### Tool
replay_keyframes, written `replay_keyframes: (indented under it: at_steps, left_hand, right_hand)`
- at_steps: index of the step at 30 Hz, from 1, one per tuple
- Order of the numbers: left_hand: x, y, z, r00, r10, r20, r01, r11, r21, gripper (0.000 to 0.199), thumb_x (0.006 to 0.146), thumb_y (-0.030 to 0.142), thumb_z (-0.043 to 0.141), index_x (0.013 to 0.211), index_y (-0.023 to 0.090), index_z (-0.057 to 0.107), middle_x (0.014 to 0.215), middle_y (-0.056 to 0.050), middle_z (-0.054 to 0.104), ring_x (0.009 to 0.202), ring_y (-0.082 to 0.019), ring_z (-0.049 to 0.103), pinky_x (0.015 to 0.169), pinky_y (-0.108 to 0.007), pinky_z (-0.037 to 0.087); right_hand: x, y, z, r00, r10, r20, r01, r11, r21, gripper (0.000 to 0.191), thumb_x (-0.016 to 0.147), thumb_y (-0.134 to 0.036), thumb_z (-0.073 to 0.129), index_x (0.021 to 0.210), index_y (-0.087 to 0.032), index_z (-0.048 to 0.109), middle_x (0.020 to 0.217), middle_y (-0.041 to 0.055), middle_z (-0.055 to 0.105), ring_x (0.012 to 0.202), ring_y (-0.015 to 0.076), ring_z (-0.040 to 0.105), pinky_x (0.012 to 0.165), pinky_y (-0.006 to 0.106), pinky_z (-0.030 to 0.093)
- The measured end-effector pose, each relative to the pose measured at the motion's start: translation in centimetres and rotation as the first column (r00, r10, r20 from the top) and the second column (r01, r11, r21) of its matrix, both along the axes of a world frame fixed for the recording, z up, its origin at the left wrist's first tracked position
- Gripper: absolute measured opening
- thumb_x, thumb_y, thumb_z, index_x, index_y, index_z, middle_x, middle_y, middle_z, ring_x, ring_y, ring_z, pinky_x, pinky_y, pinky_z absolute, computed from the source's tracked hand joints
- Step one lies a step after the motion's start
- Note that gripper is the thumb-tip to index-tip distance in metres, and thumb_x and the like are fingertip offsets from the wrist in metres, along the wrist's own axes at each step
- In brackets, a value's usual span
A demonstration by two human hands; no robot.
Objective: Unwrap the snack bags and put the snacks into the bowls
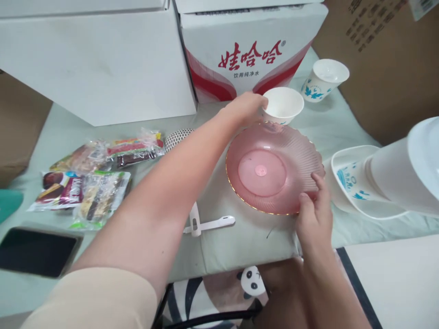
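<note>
Stretched out across the table, my left hand (pixel 249 108) is closed on the near-left rim of a white paper cup (pixel 284 104), which stands just behind a pink ribbed bowl (pixel 262 171). The bowl has a gold scalloped edge, tilts toward me, and holds only a small round label at its base. At the bowl's right edge, my right hand (pixel 315 214) grips the rim between thumb and fingers. Another paper cup (pixel 324 81) with blue leaf prints stands farther back on the right. A white plastic utensil (pixel 212 223), partly hidden by my left forearm, lies in front of the bowl.
Packaged snacks (pixel 85 187) and a dark phone (pixel 39 251) lie at the left. A perforated round object (pixel 176 138) is partly behind my forearm. White boxes (pixel 254 59) stand at the back. A white container (pixel 360 183) with a printed cup is at the right.
</note>
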State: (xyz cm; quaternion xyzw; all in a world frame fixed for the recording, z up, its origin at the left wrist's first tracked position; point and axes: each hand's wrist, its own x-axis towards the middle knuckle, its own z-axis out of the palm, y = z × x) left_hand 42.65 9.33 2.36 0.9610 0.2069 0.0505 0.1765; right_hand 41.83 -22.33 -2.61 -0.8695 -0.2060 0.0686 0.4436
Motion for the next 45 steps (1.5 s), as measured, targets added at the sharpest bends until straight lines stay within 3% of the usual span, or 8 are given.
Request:
replay_keyframes:
  at_steps: [9, 14, 19, 28, 34, 37, 40, 45]
  left_hand:
    - [-6.4, 0.6, -0.1, 0.885, 0.357, 0.298, -0.368, 0.929, -0.020, 0.015, 0.073, 0.017, 0.077, 0.085, 0.024, 0.071, 0.099, -0.011, 0.073, 0.101, -0.034, 0.068, 0.086, -0.046, 0.054]
    - [-10.3, 0.4, -0.9, 0.825, 0.475, 0.306, -0.438, 0.880, -0.183, 0.010, 0.075, 0.017, 0.074, 0.082, 0.023, 0.069, 0.089, -0.009, 0.070, 0.101, -0.030, 0.067, 0.091, -0.041, 0.054]
    - [-11.9, -2.4, -1.1, 0.853, 0.456, 0.252, -0.431, 0.889, -0.151, 0.009, 0.081, 0.018, 0.070, 0.089, 0.020, 0.070, 0.093, -0.010, 0.072, 0.100, -0.028, 0.069, 0.093, -0.040, 0.053]
    - [-12.1, -4.1, -1.7, 0.865, 0.436, 0.248, -0.409, 0.900, -0.153, 0.024, 0.081, 0.018, 0.071, 0.105, 0.022, 0.071, 0.094, -0.007, 0.077, 0.100, -0.028, 0.071, 0.093, -0.038, 0.054]
    - [-13.8, -6.2, 0.3, 0.845, 0.408, 0.346, -0.332, 0.907, -0.260, 0.032, 0.083, 0.017, 0.070, 0.114, 0.027, 0.069, 0.073, 0.002, 0.071, 0.080, -0.021, 0.072, 0.080, -0.032, 0.055]
    - [-16.8, -8.9, 2.1, 0.855, 0.408, 0.321, -0.279, 0.883, -0.378, 0.005, 0.090, 0.023, 0.064, 0.089, 0.023, 0.069, 0.063, 0.003, 0.067, 0.063, -0.015, 0.067, 0.068, -0.027, 0.054]
    - [-21.4, -12.3, 3.0, 0.881, 0.391, 0.267, -0.229, 0.845, -0.483, 0.031, 0.096, 0.031, 0.058, 0.067, 0.020, 0.061, 0.057, 0.002, 0.065, 0.054, -0.012, 0.063, 0.059, -0.026, 0.049]
    - [-29.7, -15.8, 0.8, 0.814, 0.523, 0.253, -0.350, 0.789, -0.505, 0.026, 0.097, 0.029, 0.057, 0.076, 0.020, 0.070, 0.072, -0.001, 0.075, 0.065, -0.014, 0.070, 0.061, -0.026, 0.051]
  right_hand:
    - [-0.9, 1.9, 0.5, 0.995, -0.082, -0.065, 0.092, 0.982, 0.166, 0.020, 0.087, -0.041, 0.060, 0.081, -0.024, 0.052, 0.057, -0.0058, 0.055, 0.047, 0.0163, 0.058, 0.052, 0.029, 0.048]
    - [-1.2, 4.3, -0.2, 0.994, -0.023, -0.105, 0.051, 0.960, 0.274, 0.024, 0.091, -0.039, 0.052, 0.107, -0.022, 0.058, 0.064, -0.0043, 0.062, 0.061, 0.0201, 0.069, 0.057, 0.030, 0.052]
    - [-0.7, 6.6, -1.4, 0.995, 0.100, 0.002, -0.097, 0.957, 0.275, 0.075, 0.085, -0.032, 0.059, 0.157, -0.026, 0.040, 0.105, 0.0043, 0.070, 0.101, 0.0221, 0.071, 0.097, 0.047, 0.056]
    - [0.8, 8.1, -2.2, 0.944, 0.330, -0.008, -0.301, 0.869, 0.393, 0.093, 0.081, -0.031, 0.059, 0.166, -0.033, 0.021, 0.176, 0.0054, 0.023, 0.165, 0.0229, 0.022, 0.131, 0.055, 0.022]
    - [-0.8, 7.8, -0.5, 0.990, 0.126, 0.066, -0.142, 0.885, 0.443, 0.071, 0.087, -0.034, 0.053, 0.157, -0.031, 0.041, 0.163, 0.0091, 0.041, 0.156, 0.0279, 0.040, 0.124, 0.058, 0.036]
    - [-2.7, 7.5, 0.1, 0.976, 0.170, 0.136, -0.214, 0.864, 0.456, 0.062, 0.090, -0.034, 0.053, 0.151, -0.031, 0.048, 0.152, 0.0104, 0.053, 0.141, 0.0296, 0.057, 0.115, 0.056, 0.046]
    - [-5.3, 7.3, 0.2, 0.922, 0.331, 0.201, -0.386, 0.835, 0.392, 0.056, 0.091, -0.034, 0.054, 0.147, -0.031, 0.052, 0.144, 0.0108, 0.059, 0.129, 0.0292, 0.065, 0.109, 0.055, 0.051]
    - [-10.2, 7.6, -0.1, 0.823, 0.512, 0.247, -0.566, 0.779, 0.268, 0.046, 0.089, -0.027, 0.057, 0.135, -0.028, 0.060, 0.133, 0.0095, 0.067, 0.119, 0.0271, 0.069, 0.108, 0.055, 0.052]
